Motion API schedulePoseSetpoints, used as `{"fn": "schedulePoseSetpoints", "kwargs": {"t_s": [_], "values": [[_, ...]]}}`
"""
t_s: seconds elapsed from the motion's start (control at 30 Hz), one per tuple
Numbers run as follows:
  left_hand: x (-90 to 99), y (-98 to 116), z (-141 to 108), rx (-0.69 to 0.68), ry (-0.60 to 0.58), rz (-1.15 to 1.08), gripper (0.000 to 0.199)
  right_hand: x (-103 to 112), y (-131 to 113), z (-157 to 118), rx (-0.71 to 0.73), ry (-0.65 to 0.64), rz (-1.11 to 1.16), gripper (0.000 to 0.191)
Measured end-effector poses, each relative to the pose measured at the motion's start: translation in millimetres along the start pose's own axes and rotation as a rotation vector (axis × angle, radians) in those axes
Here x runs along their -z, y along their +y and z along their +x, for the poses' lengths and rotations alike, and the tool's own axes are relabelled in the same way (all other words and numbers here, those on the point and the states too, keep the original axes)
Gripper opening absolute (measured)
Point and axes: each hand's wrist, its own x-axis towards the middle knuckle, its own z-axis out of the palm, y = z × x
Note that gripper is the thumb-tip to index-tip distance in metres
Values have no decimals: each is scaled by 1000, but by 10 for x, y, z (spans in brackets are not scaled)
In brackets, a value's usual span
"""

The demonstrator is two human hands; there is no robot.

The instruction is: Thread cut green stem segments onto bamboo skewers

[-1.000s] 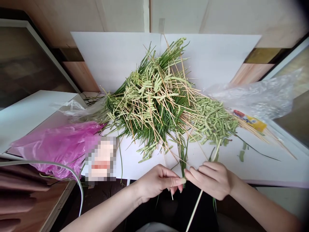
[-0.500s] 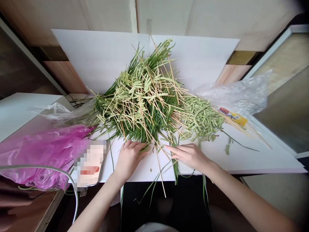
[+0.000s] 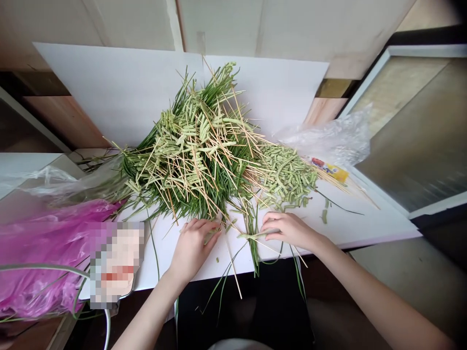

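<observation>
On the white table before me is a large heap of long green chives [image 3: 189,204], thin wooden skewers [image 3: 219,160] and pale green cut bean pieces [image 3: 209,119]. My left hand [image 3: 195,243] is at the heap's front edge, fingers curled round a small green piece, mostly hidden, that looks like cut bean. To its right, my right hand [image 3: 292,231] pinches a longer pale green bean [image 3: 257,234] pointing left. Beneath that bean runs a narrow bundle of chives [image 3: 252,255]. A loose skewer [image 3: 234,267] sticks out over the table's front edge.
Cut beans [image 3: 288,175] are piled at the right of the heap. Behind them are a clear plastic bag [image 3: 335,138] and a yellow-labelled skewer packet [image 3: 337,172]. At left are a pink plastic bag [image 3: 47,253], a blurred-out phone-like device [image 3: 116,267] and a white cable [image 3: 44,267].
The view has swung right, so the heap appears farther left. My right hand has moved off to the right of the chive bundle and now pinches a bean. My left hand remains curled near the heap.
</observation>
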Motion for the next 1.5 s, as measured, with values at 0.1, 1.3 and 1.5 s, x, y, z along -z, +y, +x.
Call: {"fn": "schedulePoseSetpoints", "kwargs": {"t_s": [0.1, 1.3, 1.5], "values": [[-57, 145, 84, -56, -31, -44, 16, -14, -11, -14, -11, -9, 6, 8], [148, 700, -234, 293, -656, -1156, 43, 149, -707, -220, 707, 490, -530, 15], [276, 482, -344, 344, -538, -1060, 43, 453, -89, -408, 238, 766, -389, 21]]}}
